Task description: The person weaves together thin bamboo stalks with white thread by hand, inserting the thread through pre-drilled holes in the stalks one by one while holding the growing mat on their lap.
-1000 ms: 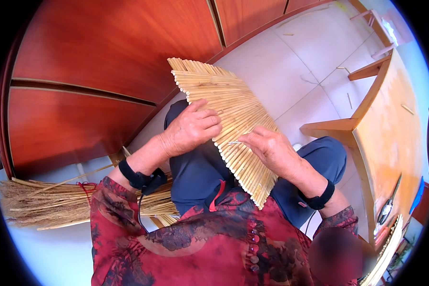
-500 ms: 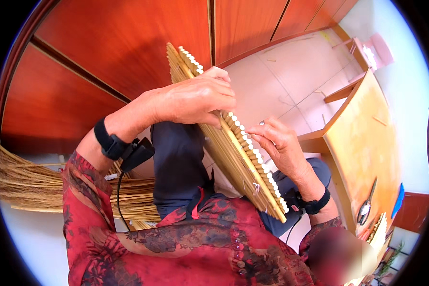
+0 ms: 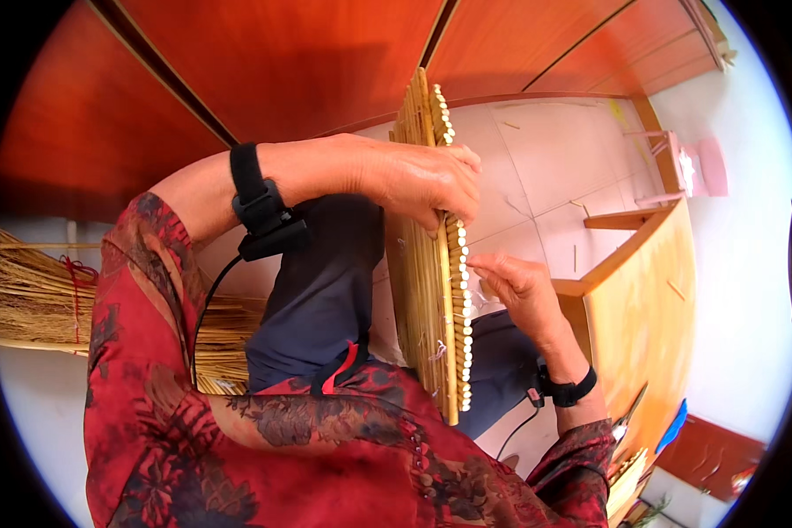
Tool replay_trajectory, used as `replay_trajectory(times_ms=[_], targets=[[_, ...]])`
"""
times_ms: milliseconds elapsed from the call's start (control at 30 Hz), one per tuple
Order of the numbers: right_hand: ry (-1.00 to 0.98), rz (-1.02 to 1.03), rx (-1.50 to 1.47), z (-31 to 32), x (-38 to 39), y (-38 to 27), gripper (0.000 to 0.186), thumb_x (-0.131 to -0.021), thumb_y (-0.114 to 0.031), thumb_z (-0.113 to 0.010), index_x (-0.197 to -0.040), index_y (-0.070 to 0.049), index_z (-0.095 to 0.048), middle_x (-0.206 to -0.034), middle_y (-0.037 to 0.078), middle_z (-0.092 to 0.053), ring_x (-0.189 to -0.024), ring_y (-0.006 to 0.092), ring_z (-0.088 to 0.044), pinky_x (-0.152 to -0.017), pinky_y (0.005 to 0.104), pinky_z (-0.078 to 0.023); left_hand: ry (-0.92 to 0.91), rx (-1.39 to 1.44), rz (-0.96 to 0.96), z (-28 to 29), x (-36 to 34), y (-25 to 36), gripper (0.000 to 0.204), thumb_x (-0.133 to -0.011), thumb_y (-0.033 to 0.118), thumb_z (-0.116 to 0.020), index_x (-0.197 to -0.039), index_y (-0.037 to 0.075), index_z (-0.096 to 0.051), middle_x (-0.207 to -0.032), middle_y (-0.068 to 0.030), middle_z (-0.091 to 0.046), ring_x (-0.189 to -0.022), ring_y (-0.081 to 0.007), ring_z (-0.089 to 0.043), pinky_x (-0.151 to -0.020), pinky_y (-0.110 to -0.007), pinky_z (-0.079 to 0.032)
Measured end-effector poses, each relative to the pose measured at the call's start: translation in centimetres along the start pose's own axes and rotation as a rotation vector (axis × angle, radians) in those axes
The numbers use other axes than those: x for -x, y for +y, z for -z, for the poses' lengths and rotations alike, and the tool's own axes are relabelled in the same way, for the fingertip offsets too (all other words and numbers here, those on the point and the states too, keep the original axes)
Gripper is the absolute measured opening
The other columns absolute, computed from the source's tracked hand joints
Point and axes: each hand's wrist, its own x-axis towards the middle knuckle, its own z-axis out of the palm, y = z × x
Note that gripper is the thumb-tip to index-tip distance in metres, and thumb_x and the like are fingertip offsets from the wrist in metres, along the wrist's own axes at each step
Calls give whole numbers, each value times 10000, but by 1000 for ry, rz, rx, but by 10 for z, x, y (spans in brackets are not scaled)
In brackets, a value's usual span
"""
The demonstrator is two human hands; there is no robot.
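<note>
A flat panel of bound straw-coloured stalks (image 3: pixel 416 299) stands upright over my lap, running away from me. Along its right edge lies a long rod-like stalk (image 3: pixel 449 339), beside a row of short stalks with white cut ends (image 3: pixel 465 352). Over the panel's upper part my left hand (image 3: pixel 422 180) is closed, its thumb on the left face and its fingers across the edge. My right hand (image 3: pixel 521 289) is just right of the white ends, thumb and forefinger pinched together; what they hold, if anything, is too small to make out. A whitish thread knot (image 3: pixel 438 350) shows low on the panel.
A bundle of long dried stalks (image 3: pixel 35 295) with a red tie lies at the left. At the right stands a wooden table (image 3: pixel 647 321) with scissors (image 3: pixel 627 418) near its close end. Red cabinet doors (image 3: pixel 317 66) and a pink chair (image 3: pixel 704 167) are farther off.
The panel now points more straight away from me, and the whole view has turned. My left hand keeps its grip on it; my right hand stays pinched beside the white ends.
</note>
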Motion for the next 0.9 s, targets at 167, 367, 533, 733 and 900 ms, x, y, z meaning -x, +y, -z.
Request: replay_trajectory(times_ms=[167, 367, 533, 733, 900], targets=[[27, -179, -111, -10, 1, 8, 159, -890, -35, -636, -1038, -54, -691, -771, 81, -642, -604, 135, -585, -537, 256, -465, 61, 66, -109, -10, 0, -18, 187, -698, 46, -703, -824, 70, -568, -753, -46, -536, -829, -266, -555, -1060, -490, -310], [99, -116, -239, -16, 0, 20, 183, -865, 35, -640, -1013, -53, -703, -738, 38, -591, -541, 71, -532, -465, 208, -413, 61, 5, -162, -11, 2, -27, 174, -705, 79, -689, -776, 80, -530, -768, -48, -540, -842, -266, -553, -1033, -477, -325], [107, -62, -133, -19, -5, 20, 186, -846, 54, -651, -998, -41, -703, -671, 38, -564, -531, 89, -539, -465, 218, -412, 42, -7, -141, -12, 10, -26, 183, -705, 94, -684, -746, 84, -506, -768, -44, -538, -843, -265, -549, -995, -453, -347], [98, -5, -66, -21, -7, 19, 210, -820, 62, -672, -999, -45, -702, -642, 36, -542, -529, 112, -538, -477, 234, -416, 56, -2, -164, -18, 14, -29, 169, -713, 123, -668, -740, 80, -507, -765, -47, -545, -848, -260, -551, -949, -412, -363], [71, 47, 1, -20, -9, 15, 206, -822, 74, -663, -991, -39, -697, -637, 36, -525, -537, 120, -530, -483, 243, -415, 69, -24, -155, -19, 16, -24, 155, -729, 135, -652, -737, 75, -509, -763, -51, -550, -845, -258, -552, -934, -402, -366]])
